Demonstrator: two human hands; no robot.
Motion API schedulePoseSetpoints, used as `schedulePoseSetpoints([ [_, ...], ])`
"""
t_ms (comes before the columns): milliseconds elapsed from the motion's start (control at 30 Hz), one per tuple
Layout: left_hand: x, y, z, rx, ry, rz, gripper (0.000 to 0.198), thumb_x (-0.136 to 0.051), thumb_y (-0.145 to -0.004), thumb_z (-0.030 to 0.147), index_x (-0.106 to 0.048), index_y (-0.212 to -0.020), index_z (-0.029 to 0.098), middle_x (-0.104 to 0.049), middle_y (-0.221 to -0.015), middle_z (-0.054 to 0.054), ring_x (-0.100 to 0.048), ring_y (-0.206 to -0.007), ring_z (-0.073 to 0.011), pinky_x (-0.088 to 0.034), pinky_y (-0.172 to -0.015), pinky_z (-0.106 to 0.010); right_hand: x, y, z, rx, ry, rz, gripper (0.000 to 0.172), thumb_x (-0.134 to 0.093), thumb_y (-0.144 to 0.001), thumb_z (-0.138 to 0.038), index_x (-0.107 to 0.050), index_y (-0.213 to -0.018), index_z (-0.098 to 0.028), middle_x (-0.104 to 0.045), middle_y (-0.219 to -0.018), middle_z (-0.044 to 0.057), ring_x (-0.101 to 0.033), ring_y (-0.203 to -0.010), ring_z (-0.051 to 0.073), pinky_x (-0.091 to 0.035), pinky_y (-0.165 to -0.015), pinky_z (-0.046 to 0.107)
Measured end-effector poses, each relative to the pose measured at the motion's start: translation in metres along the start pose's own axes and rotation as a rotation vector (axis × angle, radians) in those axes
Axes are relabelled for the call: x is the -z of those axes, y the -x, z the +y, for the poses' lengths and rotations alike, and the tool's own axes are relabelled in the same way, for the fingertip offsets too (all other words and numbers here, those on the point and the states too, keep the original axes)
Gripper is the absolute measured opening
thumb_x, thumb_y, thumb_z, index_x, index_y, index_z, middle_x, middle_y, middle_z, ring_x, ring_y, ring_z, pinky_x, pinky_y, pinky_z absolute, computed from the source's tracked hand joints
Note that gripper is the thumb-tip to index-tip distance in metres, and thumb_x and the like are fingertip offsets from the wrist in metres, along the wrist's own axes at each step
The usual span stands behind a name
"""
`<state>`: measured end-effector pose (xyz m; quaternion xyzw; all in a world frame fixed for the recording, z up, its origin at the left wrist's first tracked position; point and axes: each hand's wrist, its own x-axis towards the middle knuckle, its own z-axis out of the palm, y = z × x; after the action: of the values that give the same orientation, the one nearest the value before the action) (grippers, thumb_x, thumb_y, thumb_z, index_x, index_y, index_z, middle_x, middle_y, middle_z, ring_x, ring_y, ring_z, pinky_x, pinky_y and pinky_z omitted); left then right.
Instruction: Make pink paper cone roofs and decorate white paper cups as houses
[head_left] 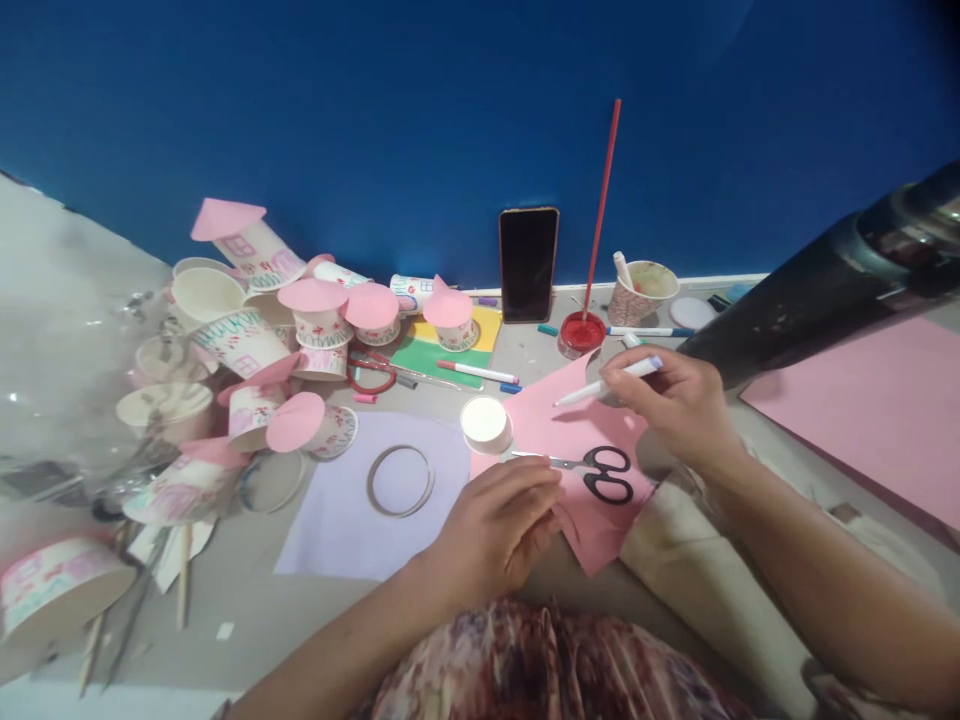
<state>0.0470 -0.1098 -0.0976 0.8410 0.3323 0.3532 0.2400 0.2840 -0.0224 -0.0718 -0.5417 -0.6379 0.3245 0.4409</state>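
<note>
My right hand (675,400) is closed around a white marker pen (607,384), its tip pointing left over a pink paper sheet (555,420). My left hand (499,520) rests on the near edge of that pink sheet, fingers curled down onto it. Black-handled scissors (600,470) lie on the pink paper between my hands. A small white upturned paper cup (485,422) stands just left of the sheet. A tape ring (400,480) lies on a pale lilac sheet (337,520) to the left.
Several decorated paper cups with pink cone tops (315,320) are heaped at the left. A black phone (528,263) leans on the blue wall, beside a red paint lid with a red stick (581,330), a cup (641,290), loose markers (480,372), a dark roll (825,280) and a large pink sheet (877,410).
</note>
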Motion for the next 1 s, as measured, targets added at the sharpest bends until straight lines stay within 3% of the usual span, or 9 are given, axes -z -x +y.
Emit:
schedulePoseSetpoints([
  [133, -0.013, 0.010, -0.010, -0.060, -0.193, -0.078, 0.034, -0.062, -0.098, 0.026, -0.065, -0.130, 0.015, -0.074, -0.129, -0.019, -0.064, -0.133, -0.0344, -0.057, -0.105, -0.052, -0.008, 0.004, 0.003, 0.163, 0.183, -0.192, 0.015, -0.064, -0.092, -0.030, -0.071, -0.082, -0.022, -0.074, -0.074, 0.000, -0.061, -0.056, 0.013, -0.044, -0.057, 0.026],
  [267, -0.019, 0.012, -0.011, -0.020, -0.225, -0.147, 0.032, -0.060, -0.100, 0.031, -0.069, -0.126, 0.015, -0.077, -0.123, -0.018, -0.067, -0.128, -0.0318, -0.053, -0.110, -0.054, -0.014, 0.007, 0.008, 0.291, 0.330, -0.364, 0.018, -0.058, -0.096, -0.031, -0.073, -0.089, -0.022, -0.080, -0.085, 0.003, -0.072, -0.075, 0.018, -0.048, -0.072, 0.028],
  [333, -0.019, 0.011, -0.011, -0.005, -0.226, -0.164, 0.030, -0.059, -0.100, 0.031, -0.069, -0.124, 0.015, -0.078, -0.118, -0.016, -0.067, -0.127, -0.0312, -0.052, -0.111, -0.055, -0.013, 0.007, 0.008, 0.283, 0.375, -0.353, 0.019, -0.058, -0.095, -0.032, -0.073, -0.089, -0.022, -0.079, -0.084, 0.004, -0.072, -0.077, 0.020, -0.047, -0.072, 0.029],
  [433, -0.018, 0.011, -0.011, 0.000, -0.225, -0.172, 0.030, -0.058, -0.101, 0.031, -0.069, -0.124, 0.016, -0.078, -0.118, -0.016, -0.067, -0.127, -0.0313, -0.052, -0.111, -0.055, -0.008, 0.005, 0.004, 0.208, 0.315, -0.192, 0.017, -0.060, -0.092, -0.033, -0.071, -0.084, -0.022, -0.076, -0.077, 0.002, -0.066, -0.065, 0.017, -0.046, -0.065, 0.028],
  [600, -0.014, 0.009, -0.009, -0.020, -0.217, -0.121, 0.027, -0.061, -0.099, 0.026, -0.069, -0.124, 0.017, -0.078, -0.117, -0.015, -0.068, -0.126, -0.0306, -0.056, -0.108, -0.051, -0.002, -0.006, 0.007, -0.080, -0.139, 0.087, 0.019, -0.070, -0.089, -0.040, -0.065, -0.080, -0.024, -0.057, -0.059, -0.004, -0.049, -0.050, 0.013, -0.041, -0.050, 0.027],
  [733, -0.009, 0.006, -0.008, -0.040, -0.201, -0.050, 0.028, -0.062, -0.096, 0.018, -0.067, -0.124, 0.017, -0.078, -0.117, -0.013, -0.069, -0.125, -0.0285, -0.059, -0.105, -0.047, -0.003, -0.016, 0.019, -0.208, -0.341, 0.080, 0.026, -0.078, -0.084, -0.044, -0.065, -0.080, -0.022, -0.046, -0.049, -0.008, -0.040, -0.044, 0.010, -0.035, -0.044, 0.025],
  [867, -0.006, 0.004, -0.008, -0.069, -0.224, -0.010, 0.029, -0.061, -0.096, 0.014, -0.066, -0.124, 0.016, -0.080, -0.114, -0.013, -0.072, -0.121, -0.0286, -0.061, -0.102, -0.044, -0.007, -0.012, 0.016, -0.011, -0.095, -0.093, 0.022, -0.070, -0.090, -0.037, -0.067, -0.076, -0.020, -0.068, -0.067, -0.001, -0.061, -0.057, 0.013, -0.046, -0.054, 0.024],
  [933, -0.005, 0.003, -0.009, -0.081, -0.235, -0.021, 0.029, -0.060, -0.096, 0.013, -0.067, -0.123, 0.017, -0.080, -0.113, -0.012, -0.073, -0.118, -0.0280, -0.062, -0.101, -0.042, -0.012, -0.008, 0.014, 0.068, 0.068, -0.230, 0.023, -0.062, -0.095, -0.035, -0.066, -0.078, -0.020, -0.069, -0.062, -0.002, -0.061, -0.053, 0.013, -0.043, -0.051, 0.023],
  [1000, -0.006, 0.002, -0.009, -0.097, -0.236, -0.036, 0.030, -0.059, -0.095, 0.011, -0.068, -0.123, 0.018, -0.080, -0.112, -0.011, -0.074, -0.115, -0.0270, -0.063, -0.099, -0.041, -0.015, -0.007, 0.014, 0.108, 0.159, -0.216, 0.020, -0.065, -0.092, -0.030, -0.066, -0.075, -0.020, -0.066, -0.056, -0.003, -0.059, -0.049, 0.013, -0.040, -0.051, 0.023],
])
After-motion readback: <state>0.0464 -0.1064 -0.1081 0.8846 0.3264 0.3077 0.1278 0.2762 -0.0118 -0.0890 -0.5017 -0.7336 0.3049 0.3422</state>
